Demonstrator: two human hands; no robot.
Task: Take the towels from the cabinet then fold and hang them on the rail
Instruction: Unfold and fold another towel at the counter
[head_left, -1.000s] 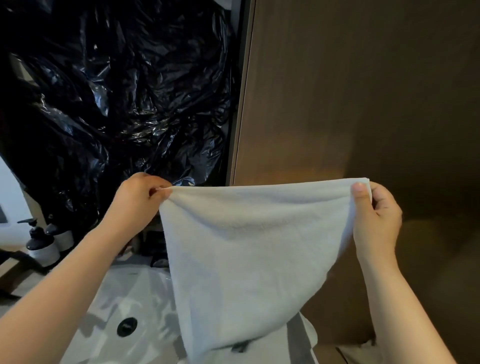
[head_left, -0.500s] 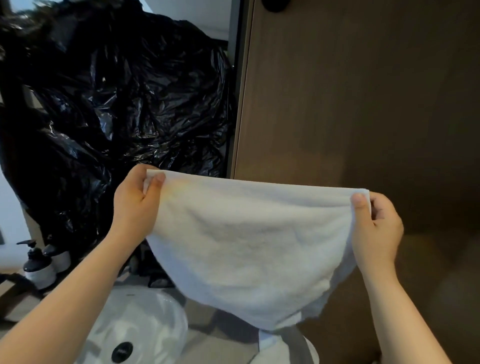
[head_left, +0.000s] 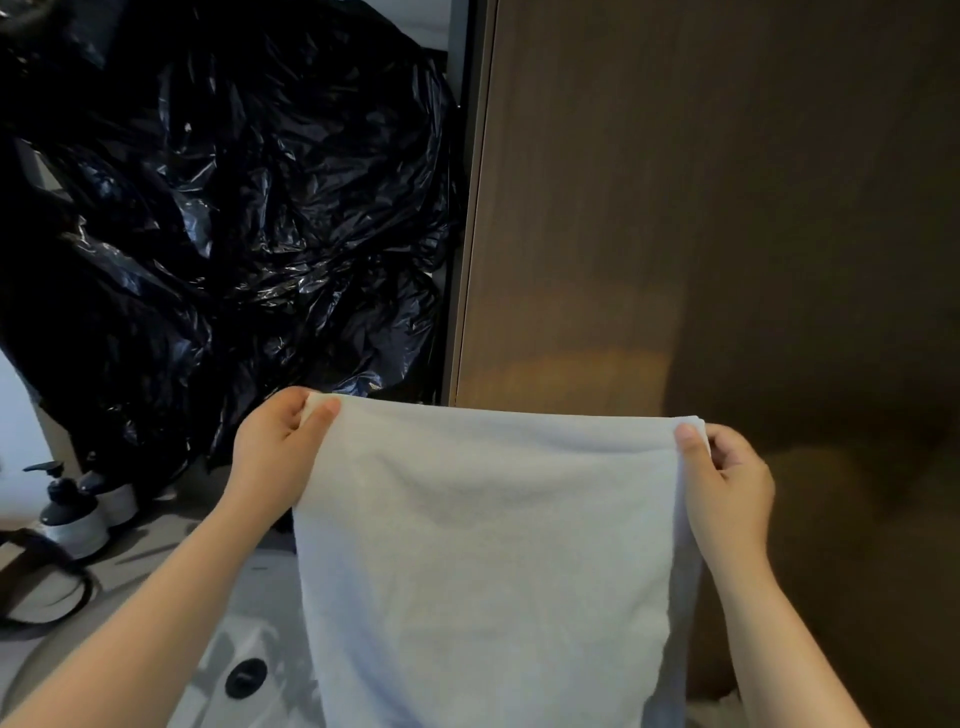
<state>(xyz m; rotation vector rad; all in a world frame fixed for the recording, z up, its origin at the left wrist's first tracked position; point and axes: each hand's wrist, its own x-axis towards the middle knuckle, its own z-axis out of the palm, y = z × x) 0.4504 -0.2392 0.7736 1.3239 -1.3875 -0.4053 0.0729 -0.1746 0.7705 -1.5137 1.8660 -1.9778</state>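
Observation:
A white towel (head_left: 483, 561) hangs in front of me, stretched flat between both hands and running down past the bottom of the view. My left hand (head_left: 275, 457) pinches its top left corner, thumb in front. My right hand (head_left: 727, 483) pinches the top right corner, where the cloth looks doubled over. Behind the towel stands a brown wooden cabinet door (head_left: 675, 208), closed. No rail is in view.
Crumpled black plastic sheeting (head_left: 234, 208) fills the upper left. Below lies a white sink (head_left: 228, 665) with a dark drain (head_left: 245, 677). Two pump bottles (head_left: 72, 514) stand at the left on the counter beside a dark cord (head_left: 47, 587).
The towel's lower part, lifted and bunched half a second ago, has dropped and now hangs straight. Both hands have kept their corners and sit level.

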